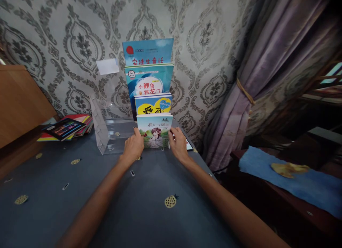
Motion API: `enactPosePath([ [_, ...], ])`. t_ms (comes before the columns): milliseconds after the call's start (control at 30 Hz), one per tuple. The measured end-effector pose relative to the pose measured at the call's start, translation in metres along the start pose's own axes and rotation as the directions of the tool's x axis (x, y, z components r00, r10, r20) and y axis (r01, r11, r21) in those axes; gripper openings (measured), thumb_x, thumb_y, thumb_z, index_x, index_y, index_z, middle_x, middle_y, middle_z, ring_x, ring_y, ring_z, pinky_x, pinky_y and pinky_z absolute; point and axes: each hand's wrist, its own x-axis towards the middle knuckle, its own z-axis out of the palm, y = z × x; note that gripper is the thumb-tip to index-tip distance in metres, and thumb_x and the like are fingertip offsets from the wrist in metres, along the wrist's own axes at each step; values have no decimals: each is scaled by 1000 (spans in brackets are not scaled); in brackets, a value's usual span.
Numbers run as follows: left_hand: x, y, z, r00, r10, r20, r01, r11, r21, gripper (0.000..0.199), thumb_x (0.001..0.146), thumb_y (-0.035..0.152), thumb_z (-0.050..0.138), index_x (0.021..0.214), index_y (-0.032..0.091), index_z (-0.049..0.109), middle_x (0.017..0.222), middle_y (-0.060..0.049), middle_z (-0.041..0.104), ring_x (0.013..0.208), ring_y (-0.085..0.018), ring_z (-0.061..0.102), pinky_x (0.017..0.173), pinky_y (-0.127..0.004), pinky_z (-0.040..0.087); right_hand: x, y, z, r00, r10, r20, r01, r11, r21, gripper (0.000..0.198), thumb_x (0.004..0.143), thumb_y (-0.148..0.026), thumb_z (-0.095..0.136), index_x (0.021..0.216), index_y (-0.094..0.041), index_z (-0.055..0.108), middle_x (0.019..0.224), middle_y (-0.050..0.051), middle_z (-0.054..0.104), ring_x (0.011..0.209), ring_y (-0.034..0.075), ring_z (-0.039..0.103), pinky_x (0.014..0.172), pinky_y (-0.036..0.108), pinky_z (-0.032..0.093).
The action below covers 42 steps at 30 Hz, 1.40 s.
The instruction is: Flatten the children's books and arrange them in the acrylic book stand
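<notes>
A clear rack (pixel 99 128) held books (pixel 149 80) in steps; the left hand (pixel 134 145) and right hand (pixel 178 144) had fingers gripping the front book (pixel 155 134).

Books (pixel 151 84) stood tiered in a rack (pixel 98 130) on the counter (pixel 128 212) — book pile (pixel 65 128) left, curtain (pixel 235 116) right, wall (pixel 205 37) behind.
</notes>
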Motion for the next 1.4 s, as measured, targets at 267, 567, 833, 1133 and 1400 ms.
enactPosePath([
  [267,1,-1,3,1000,-4,8,4,1000,3,37,102,27,34,133,7,41,102,-23,74,98,-34,73,80,-40,54,0,-2,1,1000,-3,-9,2,1000,-19,22,98,-24,40,88,-23,60,82,4,51,76,23,49,70,35,41],
  [567,1,-2,3,1000,-8,20,7,999,35,35,102,27,34,130,8,42,104,-23,73,97,-34,73,80,-40,54,0,-1,2,1000,-21,-5,21,999,-34,21,98,-22,39,91,-22,59,81,5,50,77,24,49,70,35,41],
  [833,1,-1,4,1000,-6,30,4,999,49,43,101,25,33,138,4,38,104,-23,73,99,-36,72,81,-40,53,0,0,2,1000,-31,4,31,998,-62,23,98,-20,36,93,-23,58,83,6,51,81,24,51,74,36,43],
  [1133,1,-1,3,999,-15,34,15,1000,18,41,101,24,34,136,4,40,104,-24,73,99,-37,72,82,-42,53,1,0,2,999,-28,15,29,998,-59,24,97,-19,36,94,-22,60,82,6,51,79,24,50,72,36,41],
  [1400,0,0,3,999,-22,37,21,999,38,40,101,24,33,137,5,38,103,-23,73,98,-35,72,81,-41,53,1,0,2,999,-30,16,31,996,-79,22,98,-19,36,92,-22,57,82,5,51,80,23,51,72,35,42],
])
